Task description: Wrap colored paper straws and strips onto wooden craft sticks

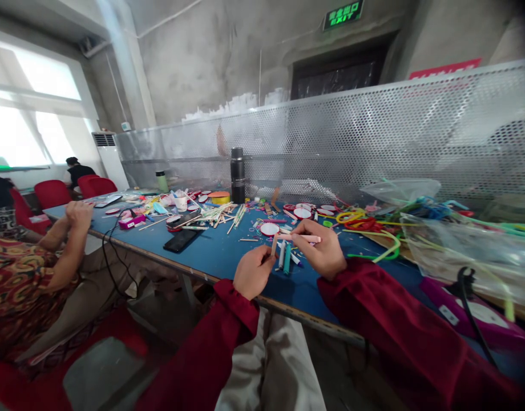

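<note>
My left hand (253, 271) is closed, pinching the lower end of a short wooden stick (274, 245) that points up. My right hand (323, 251) is closed on a pale pink stick (303, 237) held level, its left tip meeting the top of the wooden stick. Both hands hover just above the near part of the blue table (219, 254). Right under them lie a few loose sticks, one white and one green (287, 258). Both my sleeves are dark red.
A black phone (180, 240) lies to the left. A heap of wooden sticks (215, 214), round lids, a black flask (237, 174) and coloured rubber loops (356, 220) cover the far side. Clear plastic bags (463, 242) sit at right. A co-worker's arm (72, 240) rests at the table's left end.
</note>
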{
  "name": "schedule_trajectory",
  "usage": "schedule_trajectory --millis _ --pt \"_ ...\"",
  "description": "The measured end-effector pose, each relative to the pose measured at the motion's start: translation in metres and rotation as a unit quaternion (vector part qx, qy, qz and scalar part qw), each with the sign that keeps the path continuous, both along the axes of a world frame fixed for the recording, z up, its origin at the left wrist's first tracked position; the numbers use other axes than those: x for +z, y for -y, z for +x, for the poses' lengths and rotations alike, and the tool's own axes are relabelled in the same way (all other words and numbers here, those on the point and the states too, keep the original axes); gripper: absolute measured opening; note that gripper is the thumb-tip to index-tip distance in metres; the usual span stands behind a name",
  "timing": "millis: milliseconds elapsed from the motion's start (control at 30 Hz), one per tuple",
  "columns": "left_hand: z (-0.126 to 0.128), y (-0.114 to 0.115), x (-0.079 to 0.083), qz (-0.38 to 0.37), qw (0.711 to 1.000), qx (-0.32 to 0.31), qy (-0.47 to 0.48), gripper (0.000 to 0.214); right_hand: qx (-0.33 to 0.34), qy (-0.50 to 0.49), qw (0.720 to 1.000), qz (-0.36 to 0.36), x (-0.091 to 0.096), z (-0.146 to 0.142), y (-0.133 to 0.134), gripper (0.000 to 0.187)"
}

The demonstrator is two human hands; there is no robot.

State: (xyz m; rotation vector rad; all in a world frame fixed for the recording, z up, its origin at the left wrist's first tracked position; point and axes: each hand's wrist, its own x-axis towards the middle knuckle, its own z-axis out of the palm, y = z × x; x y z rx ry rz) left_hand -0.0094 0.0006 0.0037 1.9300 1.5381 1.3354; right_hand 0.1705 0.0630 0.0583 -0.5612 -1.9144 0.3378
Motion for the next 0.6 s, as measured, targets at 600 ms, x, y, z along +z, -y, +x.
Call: schedule_trajectory --millis 600 --pt "-0.0002 0.0005 0.0010 -0.003 1.000 -0.003 -0.004 0.017 0.001 -0.010 1.000 -0.013 0.0011 -0.0002 -0.0005 0.018"
